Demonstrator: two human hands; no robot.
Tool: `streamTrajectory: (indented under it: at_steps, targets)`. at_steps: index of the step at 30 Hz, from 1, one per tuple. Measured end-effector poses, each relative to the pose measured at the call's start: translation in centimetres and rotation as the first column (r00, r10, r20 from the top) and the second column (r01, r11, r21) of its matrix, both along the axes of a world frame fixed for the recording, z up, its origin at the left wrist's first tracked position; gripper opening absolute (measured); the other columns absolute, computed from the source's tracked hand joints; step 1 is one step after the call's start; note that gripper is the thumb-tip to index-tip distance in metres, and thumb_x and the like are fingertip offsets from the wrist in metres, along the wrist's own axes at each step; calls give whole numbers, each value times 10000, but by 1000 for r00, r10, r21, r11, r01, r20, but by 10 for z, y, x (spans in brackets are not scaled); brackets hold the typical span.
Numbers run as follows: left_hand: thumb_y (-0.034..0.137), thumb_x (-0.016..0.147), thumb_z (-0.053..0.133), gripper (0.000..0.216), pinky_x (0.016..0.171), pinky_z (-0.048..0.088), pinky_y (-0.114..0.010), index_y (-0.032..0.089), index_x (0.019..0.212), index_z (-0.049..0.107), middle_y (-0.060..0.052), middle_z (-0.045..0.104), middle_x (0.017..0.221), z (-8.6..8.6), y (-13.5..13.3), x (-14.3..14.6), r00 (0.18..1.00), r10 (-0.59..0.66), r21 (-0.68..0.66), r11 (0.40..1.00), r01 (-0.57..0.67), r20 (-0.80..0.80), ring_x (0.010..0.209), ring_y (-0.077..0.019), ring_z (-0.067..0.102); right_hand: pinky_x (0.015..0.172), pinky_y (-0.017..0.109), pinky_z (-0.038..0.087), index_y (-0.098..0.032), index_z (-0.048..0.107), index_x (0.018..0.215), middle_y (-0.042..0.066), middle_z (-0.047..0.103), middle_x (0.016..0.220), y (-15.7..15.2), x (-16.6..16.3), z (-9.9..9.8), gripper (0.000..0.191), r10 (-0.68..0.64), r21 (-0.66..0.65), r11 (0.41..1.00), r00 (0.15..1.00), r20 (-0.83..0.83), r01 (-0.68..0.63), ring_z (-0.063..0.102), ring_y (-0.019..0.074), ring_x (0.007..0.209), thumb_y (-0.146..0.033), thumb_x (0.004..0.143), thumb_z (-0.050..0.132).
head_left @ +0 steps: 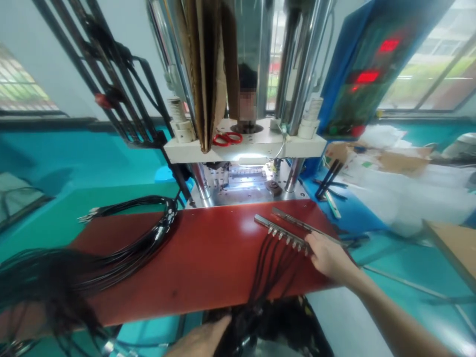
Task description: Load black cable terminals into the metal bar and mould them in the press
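My right hand (322,254) grips the near right end of a slim metal bar (278,228), its fingers closed round it. Several silver cable connectors (286,239) sit in a row along the bar's lower edge. Black cables (266,267) run from them down over the table edge towards my lap. A second metal bar (293,218) lies just behind, close to my fingertips. Low in the picture, my left hand (208,339) is blurred and partly cut off. It appears closed on the gathered black cables, though its fingertips are hidden.
A press (245,148) stands behind the red-brown table board (208,248), its lit lower plate holding a mould. Red-handled scissors (227,139) rest on the press. Coiled black cables (163,228) lie at left. Pliers and a cutter (332,204) lie on the blue surface at right.
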State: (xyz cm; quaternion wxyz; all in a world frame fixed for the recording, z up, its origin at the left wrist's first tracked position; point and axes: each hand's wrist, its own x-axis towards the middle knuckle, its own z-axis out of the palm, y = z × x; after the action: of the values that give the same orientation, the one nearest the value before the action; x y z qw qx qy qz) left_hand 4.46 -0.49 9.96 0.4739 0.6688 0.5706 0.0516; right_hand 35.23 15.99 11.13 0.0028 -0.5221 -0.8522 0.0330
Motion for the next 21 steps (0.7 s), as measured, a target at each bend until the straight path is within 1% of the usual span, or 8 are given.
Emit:
streamTrajectory:
  at_steps: [2, 4, 7, 11, 13, 15, 18, 21]
  targets:
    - [289, 635, 630, 606, 822, 413, -280, 238, 1215, 461, -45, 603, 1073, 2, 8, 15, 987, 65, -137, 990, -44, 148, 956, -215, 537, 728, 314, 392, -135, 541, 851, 127, 583, 920, 1, -5, 6, 227, -22, -41, 999, 1000, -10, 21, 548, 249, 890, -67, 680, 407]
    - [341, 620, 643, 474, 675, 414, -232, 187, 1061, 567, -23, 621, 865, -2, 18, 33, 939, 159, -279, 958, -71, 306, 751, -152, 540, 699, 316, 380, -135, 531, 849, 133, 603, 906, 4, -13, 16, 218, -70, -110, 992, 997, -37, 65, 564, 256, 858, -58, 697, 395]
    - [463, 660, 582, 382, 492, 289, -190, 100, 768, 635, 6, 497, 575, -15, 30, 56, 844, 294, -469, 881, -58, 449, 510, -72, 409, 659, 301, 361, -147, 520, 878, 114, 627, 882, 11, -25, 30, 222, -132, -197, 974, 985, -109, 108, 583, 244, 810, -59, 722, 389]
    - [664, 586, 544, 594, 458, 223, -203, 79, 667, 613, 7, 455, 493, -27, 44, 80, 748, 334, -452, 890, -51, 574, 431, -56, 357, 589, 247, 342, -175, 530, 821, 55, 632, 826, 40, -35, 33, 193, -118, -191, 979, 971, -208, 78, 578, 188, 751, -66, 706, 419]
    - [712, 530, 546, 645, 454, 254, -211, 81, 656, 590, -9, 482, 481, -22, 55, 90, 709, 375, -454, 887, -87, 597, 411, -66, 384, 586, 238, 341, -181, 545, 786, 35, 633, 789, 65, -40, 30, 201, -112, -164, 984, 960, -255, 71, 573, 176, 741, -54, 681, 431]
    - [697, 522, 561, 626, 447, 304, -225, 90, 672, 568, -28, 508, 470, -11, 71, 97, 663, 463, -525, 842, -124, 588, 394, -90, 428, 595, 230, 347, -184, 563, 768, 20, 633, 773, 96, -49, 27, 230, -100, -136, 989, 949, -298, 62, 570, 167, 749, -29, 648, 443]
    - [584, 654, 526, 482, 452, 395, -269, 109, 734, 543, -29, 529, 466, 11, 104, 100, 569, 583, -630, 763, -141, 579, 380, -127, 487, 617, 225, 371, -177, 595, 759, 8, 630, 771, 147, -67, 26, 239, -65, -99, 995, 935, -348, 32, 566, 158, 773, -7, 638, 479]
    - [394, 816, 395, 331, 486, 453, -292, 104, 741, 535, -24, 531, 471, 28, 147, 92, 514, 595, -616, 772, -155, 617, 388, -130, 519, 659, 261, 425, -151, 602, 781, 3, 614, 773, 194, -90, 29, 98, -42, -77, 997, 924, -380, 14, 566, 150, 761, -87, 735, 543]
